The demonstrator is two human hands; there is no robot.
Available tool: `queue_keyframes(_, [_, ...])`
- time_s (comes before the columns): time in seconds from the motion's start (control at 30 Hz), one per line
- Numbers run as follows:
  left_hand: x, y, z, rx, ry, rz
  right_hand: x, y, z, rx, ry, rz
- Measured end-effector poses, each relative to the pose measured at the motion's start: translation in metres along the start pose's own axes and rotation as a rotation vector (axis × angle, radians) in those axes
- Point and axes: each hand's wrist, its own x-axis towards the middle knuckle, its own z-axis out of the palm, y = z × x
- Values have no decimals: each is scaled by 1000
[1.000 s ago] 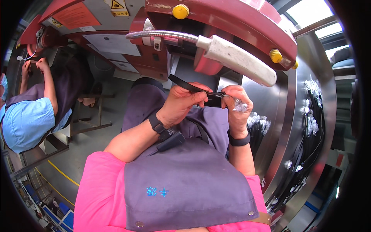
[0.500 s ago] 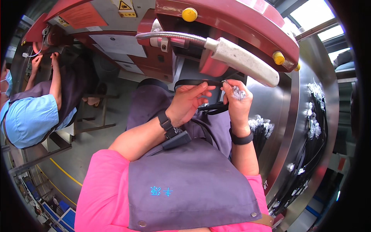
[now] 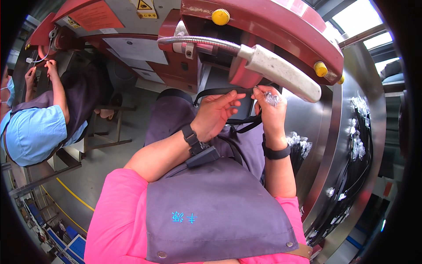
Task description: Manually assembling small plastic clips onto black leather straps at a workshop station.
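A narrow black belt (image 3: 209, 92) runs between my two hands, just below the red wheel of the machine. My left hand (image 3: 214, 115) holds it between thumb and fingers, the palm partly turned up. My right hand (image 3: 273, 115) pinches the belt near one end. A crumpled clear plastic wrap (image 3: 272, 99) sits against the right hand's fingers and covers what is under it. A loop of the belt hangs below the hands over my dark apron (image 3: 220, 202).
Above the hands are the red machine (image 3: 281, 33) and a pale handle-shaped bar (image 3: 281, 72) on a metal hose. To the right, black belts (image 3: 351, 176) with plastic-wrapped ends lie on a metal surface; another bunch (image 3: 300, 147) is nearer. A co-worker (image 3: 41, 127) sits at the left.
The belt between my hands bows up a little more, close under the wheel. My hands stay nearly in place. The co-worker's hands have shifted to the left.
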Motion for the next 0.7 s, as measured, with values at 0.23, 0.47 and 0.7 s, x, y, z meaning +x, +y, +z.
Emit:
queue_keyframes(0.23, [3, -6, 7, -10, -39, -20, -2, 1, -8, -17, 44, -64])
queue_keyframes(0.47, [4, -9, -19, -76, -51, -396, -17, -5, -14, -529, -182, -611])
queue_keyframes(0.7, [1, -3, -26, -19, -137, -219, -29, -11, -22, -627, -291, -443])
